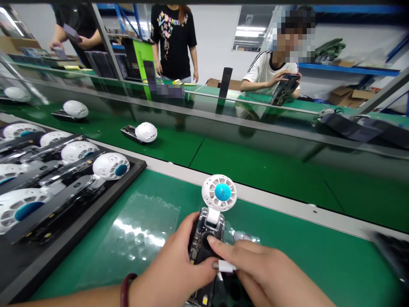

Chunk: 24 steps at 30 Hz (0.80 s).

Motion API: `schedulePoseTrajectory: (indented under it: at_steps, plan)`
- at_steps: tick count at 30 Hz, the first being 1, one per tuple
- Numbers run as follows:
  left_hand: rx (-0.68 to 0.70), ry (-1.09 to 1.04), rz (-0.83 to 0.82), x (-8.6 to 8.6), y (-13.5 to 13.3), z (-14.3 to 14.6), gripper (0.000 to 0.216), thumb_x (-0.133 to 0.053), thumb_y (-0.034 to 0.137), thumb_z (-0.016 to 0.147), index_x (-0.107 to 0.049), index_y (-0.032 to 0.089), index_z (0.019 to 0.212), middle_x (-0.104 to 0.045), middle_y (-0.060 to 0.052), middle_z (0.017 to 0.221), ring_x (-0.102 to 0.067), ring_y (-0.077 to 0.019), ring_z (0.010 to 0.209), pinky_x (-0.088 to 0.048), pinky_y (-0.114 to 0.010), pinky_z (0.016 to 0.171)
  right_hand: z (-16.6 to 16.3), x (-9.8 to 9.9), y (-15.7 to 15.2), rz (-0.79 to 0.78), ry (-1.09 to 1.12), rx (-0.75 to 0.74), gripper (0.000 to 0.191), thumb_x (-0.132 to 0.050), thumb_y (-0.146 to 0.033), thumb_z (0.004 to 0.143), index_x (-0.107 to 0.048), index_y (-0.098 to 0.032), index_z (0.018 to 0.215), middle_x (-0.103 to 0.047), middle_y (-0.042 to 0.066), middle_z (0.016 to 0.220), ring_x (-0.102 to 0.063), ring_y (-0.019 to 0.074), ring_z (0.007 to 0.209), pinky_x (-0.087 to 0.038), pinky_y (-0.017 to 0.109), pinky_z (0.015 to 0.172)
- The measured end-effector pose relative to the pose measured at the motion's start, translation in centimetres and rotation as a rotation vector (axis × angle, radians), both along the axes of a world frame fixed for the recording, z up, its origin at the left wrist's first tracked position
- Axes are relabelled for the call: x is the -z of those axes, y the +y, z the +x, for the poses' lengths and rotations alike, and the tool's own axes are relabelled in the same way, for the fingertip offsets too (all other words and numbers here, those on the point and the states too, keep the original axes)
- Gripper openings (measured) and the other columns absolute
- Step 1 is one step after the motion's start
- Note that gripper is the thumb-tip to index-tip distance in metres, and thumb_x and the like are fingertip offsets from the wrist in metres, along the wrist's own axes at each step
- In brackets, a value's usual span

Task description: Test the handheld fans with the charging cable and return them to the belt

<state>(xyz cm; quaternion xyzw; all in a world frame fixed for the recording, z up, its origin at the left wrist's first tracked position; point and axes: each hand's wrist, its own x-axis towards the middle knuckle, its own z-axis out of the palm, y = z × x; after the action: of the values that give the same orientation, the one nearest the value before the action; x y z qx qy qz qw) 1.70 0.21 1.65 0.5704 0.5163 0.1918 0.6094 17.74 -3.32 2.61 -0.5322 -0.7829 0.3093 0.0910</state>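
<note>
My left hand is wrapped round a small hand-held fan, which has a clear dark body and a round white head with a blue centre. The fan stands upright above the green work surface. My right hand pinches a small white part against the lower part of the fan's body, index finger lying across it. A dark red band sits on my left wrist.
A black tray at left holds several similar fans. A clear plastic sheet lies beside it. More fans ride the green conveyor beyond. Across it a seated person holds a device; two others stand behind.
</note>
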Motion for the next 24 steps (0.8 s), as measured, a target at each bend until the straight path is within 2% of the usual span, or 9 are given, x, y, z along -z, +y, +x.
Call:
schedulePoseTrajectory:
  at_steps: [3,5,9,11,14,16,18,21,24]
  plan:
    - [0.005,0.011,-0.002,0.1,0.0,0.0,0.055,-0.053,0.014,0.063,-0.033,0.021,0.113,-0.056,-0.004,0.099,-0.048,-0.0226,0.097,-0.038,-0.034,0.081,0.1,0.0,0.0,-0.062,0.052,0.017,0.059,-0.038,-0.004,0.068,-0.047,-0.032,0.118,-0.064,0.003,0.081,-0.062,0.0173,0.062,-0.051,0.029,0.057]
    - [0.002,-0.003,-0.011,0.2,0.0,-0.1,0.054,-0.055,0.015,0.064,-0.033,0.022,0.113,-0.055,-0.003,0.099,-0.047,-0.0223,0.099,-0.037,-0.033,0.082,0.1,0.0,0.1,-0.067,0.184,0.062,0.055,-0.037,-0.006,0.069,-0.050,-0.033,0.115,-0.065,0.002,0.086,-0.062,0.0165,0.068,-0.050,0.027,0.062]
    - [-0.022,-0.168,-0.100,0.5,0.1,-0.5,0.051,-0.058,0.020,0.067,-0.034,0.025,0.112,-0.055,-0.002,0.103,-0.049,-0.0189,0.094,-0.038,-0.030,0.079,0.3,0.6,0.5,-0.098,0.540,0.323,0.033,-0.037,-0.021,0.080,-0.057,-0.034,0.104,-0.062,-0.002,0.100,-0.056,0.0157,0.091,-0.044,0.026,0.075]
    - [-0.028,-0.332,-0.203,0.5,0.2,-0.7,0.049,-0.057,0.028,0.071,-0.032,0.024,0.114,-0.059,-0.004,0.092,-0.054,-0.0181,0.083,-0.040,-0.030,0.074,0.4,1.1,0.6,-0.160,0.696,0.474,0.026,-0.040,-0.034,0.082,-0.056,-0.031,0.102,-0.061,0.000,0.092,-0.055,0.0165,0.083,-0.043,0.026,0.068]
    - [-0.072,-0.512,-0.353,0.3,0.4,-0.8,0.046,-0.047,0.037,0.078,-0.030,0.020,0.116,-0.064,-0.007,0.075,-0.058,-0.0182,0.067,-0.042,-0.032,0.065,0.4,2.0,0.8,-0.232,0.888,0.613,0.036,-0.045,-0.049,0.078,-0.054,-0.024,0.101,-0.047,-0.003,0.060,-0.043,0.0117,0.052,-0.031,0.023,0.047]
    - [-0.111,-0.516,-0.372,-0.1,0.6,-0.8,0.043,-0.045,0.038,0.078,-0.032,0.018,0.114,-0.064,-0.008,0.069,-0.058,-0.0174,0.060,-0.041,-0.029,0.059,0.4,2.3,0.8,-0.262,0.980,0.630,0.039,-0.048,-0.054,0.075,-0.052,-0.022,0.096,-0.030,-0.008,0.051,-0.027,0.0085,0.044,-0.020,0.022,0.043]
    - [-0.134,-0.484,-0.359,-0.4,0.7,-0.8,0.042,-0.046,0.038,0.076,-0.035,0.016,0.110,-0.063,-0.007,0.063,-0.056,-0.0156,0.054,-0.040,-0.025,0.053,0.3,2.4,0.7,-0.288,1.069,0.597,0.038,-0.044,-0.058,0.075,-0.050,-0.021,0.085,-0.022,-0.009,0.051,-0.019,0.0080,0.044,-0.015,0.022,0.042]
    - [-0.117,-0.486,-0.353,-0.7,0.8,-0.8,0.045,-0.049,0.041,0.073,-0.036,0.014,0.108,-0.061,-0.007,0.059,-0.054,-0.0146,0.050,-0.039,-0.024,0.050,-0.2,2.2,0.5,-0.293,1.075,0.542,0.041,-0.035,-0.058,0.079,-0.042,-0.020,0.065,-0.020,-0.008,0.052,-0.018,0.0085,0.045,-0.015,0.022,0.042]
    - [-0.099,-0.513,-0.327,-0.8,0.8,-0.9,0.046,-0.051,0.040,0.073,-0.036,0.015,0.108,-0.061,-0.006,0.059,-0.054,-0.0146,0.053,-0.039,-0.023,0.052,-0.7,1.8,0.2,-0.126,0.810,0.532,0.039,-0.034,-0.052,0.081,-0.035,-0.021,0.059,-0.030,-0.006,0.053,-0.029,0.0103,0.049,-0.023,0.023,0.045]
